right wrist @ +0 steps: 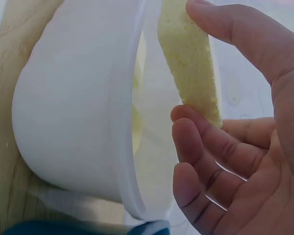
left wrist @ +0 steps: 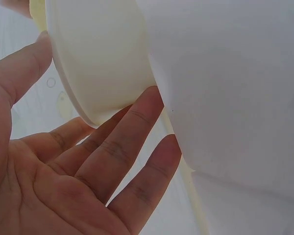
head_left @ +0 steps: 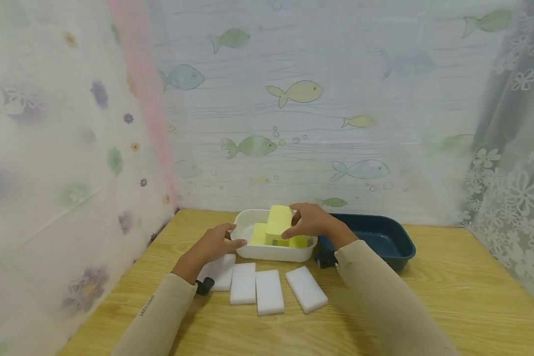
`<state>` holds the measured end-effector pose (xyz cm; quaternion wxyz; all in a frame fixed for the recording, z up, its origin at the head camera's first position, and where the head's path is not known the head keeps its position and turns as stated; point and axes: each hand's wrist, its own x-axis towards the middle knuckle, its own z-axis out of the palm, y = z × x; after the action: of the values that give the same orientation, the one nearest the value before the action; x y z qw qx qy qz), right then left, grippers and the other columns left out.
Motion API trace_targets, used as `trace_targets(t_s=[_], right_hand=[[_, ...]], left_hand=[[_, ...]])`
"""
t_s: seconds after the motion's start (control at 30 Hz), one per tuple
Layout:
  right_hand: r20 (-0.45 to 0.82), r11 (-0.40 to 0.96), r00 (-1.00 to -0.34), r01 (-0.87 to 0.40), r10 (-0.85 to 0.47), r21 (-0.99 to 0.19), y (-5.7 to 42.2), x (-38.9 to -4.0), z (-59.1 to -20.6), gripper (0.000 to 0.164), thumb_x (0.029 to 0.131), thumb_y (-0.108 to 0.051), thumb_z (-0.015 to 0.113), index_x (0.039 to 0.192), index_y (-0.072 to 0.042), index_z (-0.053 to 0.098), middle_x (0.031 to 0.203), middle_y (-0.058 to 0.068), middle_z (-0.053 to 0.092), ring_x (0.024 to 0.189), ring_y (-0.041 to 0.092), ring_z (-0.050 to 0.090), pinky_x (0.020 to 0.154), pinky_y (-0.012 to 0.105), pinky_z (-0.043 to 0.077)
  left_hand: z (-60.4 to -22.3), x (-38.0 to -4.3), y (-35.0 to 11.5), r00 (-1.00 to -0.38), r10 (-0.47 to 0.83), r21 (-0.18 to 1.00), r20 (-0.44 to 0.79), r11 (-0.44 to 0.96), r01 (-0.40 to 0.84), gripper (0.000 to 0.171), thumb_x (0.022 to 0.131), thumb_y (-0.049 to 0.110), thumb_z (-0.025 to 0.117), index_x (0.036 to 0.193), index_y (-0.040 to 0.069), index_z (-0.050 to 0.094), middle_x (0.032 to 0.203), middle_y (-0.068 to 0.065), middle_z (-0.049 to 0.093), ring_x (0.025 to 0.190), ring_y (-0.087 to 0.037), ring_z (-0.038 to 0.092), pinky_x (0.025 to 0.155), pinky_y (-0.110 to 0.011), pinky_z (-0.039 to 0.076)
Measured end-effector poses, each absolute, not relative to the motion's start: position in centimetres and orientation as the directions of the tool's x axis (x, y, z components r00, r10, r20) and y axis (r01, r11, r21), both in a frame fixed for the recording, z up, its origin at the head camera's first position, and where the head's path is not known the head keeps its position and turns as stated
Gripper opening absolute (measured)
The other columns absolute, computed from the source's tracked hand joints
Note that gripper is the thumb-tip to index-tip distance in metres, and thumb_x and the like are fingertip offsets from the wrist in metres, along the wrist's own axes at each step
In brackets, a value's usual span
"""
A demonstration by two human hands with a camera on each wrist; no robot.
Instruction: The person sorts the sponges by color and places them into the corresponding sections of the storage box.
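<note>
My right hand [head_left: 313, 220] pinches a yellow sponge [head_left: 278, 222] between thumb and fingers, above other yellow sponges [head_left: 259, 232] in a white plastic basin [head_left: 273, 253]. In the right wrist view, the held sponge [right wrist: 193, 63] is near the basin's rim. My left hand [head_left: 213, 244] holds the basin's left end. Its thumb touches the rim and its fingers lie against the outer wall, as the left wrist view shows. Several white sponge blocks [head_left: 270, 291] lie in front of the basin; some at the left are partly hidden under my left hand.
A dark blue basin [head_left: 382, 242] stands right of the white one, partly behind my right forearm. Both basins stand on a wood-grain table [head_left: 463, 296]. A fish-printed curtain [head_left: 293, 123] hangs behind the table, and a flower-printed one [head_left: 71, 173] hangs at the left.
</note>
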<state>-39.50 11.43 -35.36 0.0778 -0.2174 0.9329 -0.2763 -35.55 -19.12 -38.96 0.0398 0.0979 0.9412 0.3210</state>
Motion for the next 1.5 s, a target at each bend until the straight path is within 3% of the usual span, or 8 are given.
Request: trace_targets(t_s=[0.13,0.6,0.87,0.93,1.1,1.3,1.5], right_hand=[[-0.020,0.751,-0.891,-0.369,-0.453,-0.548,10.8,-39.6,-35.4,0.090,0.065,-0.058,0.080,0.138,-0.018,0.046,0.111,0.000,0.063,0.097,0.015,0.059,0.080,0.037,0.051],[-0.021,0.747,-0.891,-0.368,-0.454,-0.553,8.8,-39.5,-35.9,0.096,0.067,-0.056,0.080,0.144,-0.016,0.039,0.105,-0.004,0.064,0.093,0.011,0.061,0.080,0.034,0.052],[-0.023,0.733,-0.874,-0.392,-0.485,-0.556,7.8,-39.9,-36.9,0.062,0.065,-0.056,0.081,0.109,-0.018,0.058,0.094,-0.005,0.065,0.083,0.012,0.062,0.071,0.032,0.052],[-0.024,0.736,-0.873,-0.396,-0.487,-0.549,7.7,-40.0,-37.1,0.061,0.065,-0.057,0.080,0.107,-0.018,0.059,0.092,-0.006,0.066,0.082,0.011,0.063,0.070,0.032,0.052],[-0.019,0.772,-0.881,-0.404,-0.473,-0.491,7.4,-39.8,-37.3,0.077,0.067,-0.065,0.074,0.122,-0.014,0.060,0.089,-0.009,0.068,0.078,0.009,0.063,0.069,0.031,0.052],[-0.015,0.788,-0.882,-0.413,-0.471,-0.456,7.3,-39.6,-37.1,0.063,0.071,-0.068,0.069,0.100,-0.013,0.068,0.080,-0.003,0.067,0.069,0.013,0.058,0.059,0.030,0.047],[0.002,0.790,-0.878,-0.432,-0.479,-0.436,7.7,-39.4,-36.9,0.076,0.075,-0.064,0.069,0.129,-0.011,0.059,0.100,-0.004,0.069,0.085,0.009,0.063,0.076,0.033,0.053]], left_hand=[[-38.9,-35.6,-19.1,-0.977,0.211,0.612,-0.008,0.774,0.162,0.084,0.080,0.058,0.068,0.143,0.010,0.041,0.116,-0.010,0.061,0.102,-0.021,0.057,0.082,-0.041,0.049],[-38.9,-35.5,-19.0,-0.978,0.206,0.618,-0.014,0.771,0.154,0.084,0.079,0.059,0.068,0.142,0.009,0.042,0.113,-0.007,0.062,0.103,-0.021,0.057,0.085,-0.042,0.048],[-38.9,-35.6,-19.0,-0.979,0.204,0.614,-0.016,0.774,0.151,0.083,0.080,0.056,0.069,0.142,0.008,0.043,0.111,-0.007,0.062,0.100,-0.020,0.058,0.081,-0.040,0.049],[-38.9,-35.6,-19.0,-0.979,0.204,0.611,-0.013,0.776,0.153,0.083,0.079,0.057,0.069,0.142,0.008,0.043,0.111,-0.007,0.062,0.100,-0.020,0.058,0.080,-0.040,0.050],[-38.9,-35.4,-19.1,-0.978,0.206,0.608,-0.019,0.779,0.153,0.082,0.081,0.057,0.067,0.142,0.010,0.042,0.115,-0.009,0.062,0.104,-0.021,0.058,0.086,-0.043,0.048],[-38.9,-35.2,-19.2,-0.974,0.226,0.604,-0.023,0.779,0.167,0.082,0.082,0.056,0.066,0.144,0.009,0.040,0.119,-0.010,0.061,0.108,-0.022,0.058,0.090,-0.047,0.047],[-38.9,-35.2,-19.3,-0.974,0.225,0.597,-0.020,0.784,0.169,0.082,0.082,0.058,0.065,0.143,0.009,0.040,0.120,-0.010,0.061,0.108,-0.022,0.058,0.090,-0.047,0.047]])
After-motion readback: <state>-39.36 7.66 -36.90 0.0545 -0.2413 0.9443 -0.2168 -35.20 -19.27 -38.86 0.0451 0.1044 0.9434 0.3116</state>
